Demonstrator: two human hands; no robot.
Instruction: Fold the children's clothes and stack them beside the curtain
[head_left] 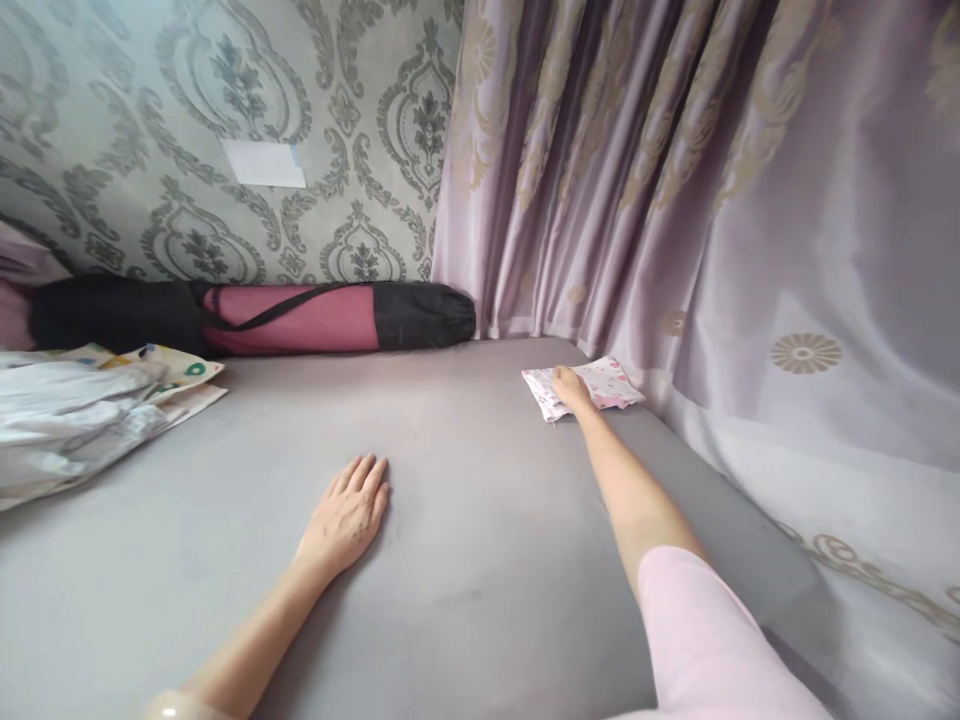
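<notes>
My left hand point(347, 518) lies palm down on the grey fitted sheet point(480, 540), with its fingers stretched out and holding nothing. Farther away to the right, my right hand point(572, 390) reaches out to a folded piece of white cloth with a pink floral print point(611, 381). The fingers of that hand are curled closed on the cloth's left part, and their tips are hidden from view. The cloth rests at the far right edge of the bed, close to the curtain.
A long black and maroon bag with a strap point(300, 318) lies along the patterned wall point(360, 130). On the left is a heap of white and patterned fabric point(82, 410). Mauve curtains point(585, 180) hang along the right side. A white wall plate point(264, 163) sits above the bag.
</notes>
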